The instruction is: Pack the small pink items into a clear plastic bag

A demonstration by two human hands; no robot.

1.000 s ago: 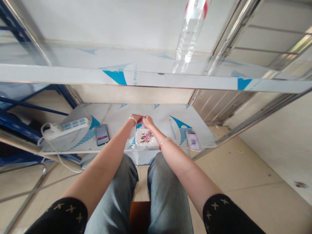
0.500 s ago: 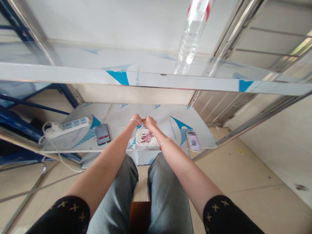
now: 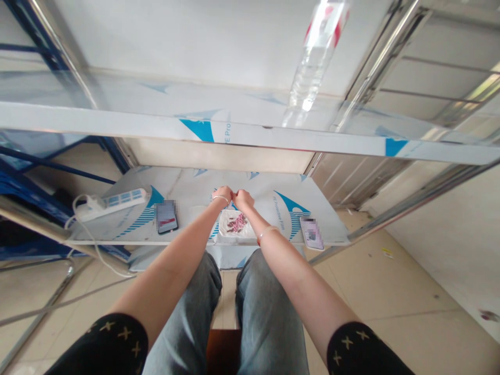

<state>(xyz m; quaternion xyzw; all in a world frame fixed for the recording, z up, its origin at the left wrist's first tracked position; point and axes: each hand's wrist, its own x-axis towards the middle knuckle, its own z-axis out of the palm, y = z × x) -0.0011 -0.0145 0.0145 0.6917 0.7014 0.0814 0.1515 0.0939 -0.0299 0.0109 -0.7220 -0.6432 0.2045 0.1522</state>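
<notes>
My left hand (image 3: 223, 193) and my right hand (image 3: 244, 199) meet just above the lower shelf (image 3: 187, 182), fingertips pinched together. Whatever is between them is too small or hidden to name. Right below and nearer to me sits a shallow white tray (image 3: 223, 229). In it lies a small heap of pink and dark pieces (image 3: 237, 223), too small to identify. A thin bracelet circles my left wrist, and a pale bangle circles my right forearm.
A phone (image 3: 167, 216) lies left of my arms and another phone (image 3: 311, 233) at the right edge. A white power strip (image 3: 113, 203) with a plugged-in cord is at far left. The upper shelf's edge (image 3: 273, 136) crosses ahead, bearing a plastic bottle (image 3: 312, 67).
The view has shifted slightly. My hands stay close together over the tray, with the fingers turned a little and pressed nearer to each other.
</notes>
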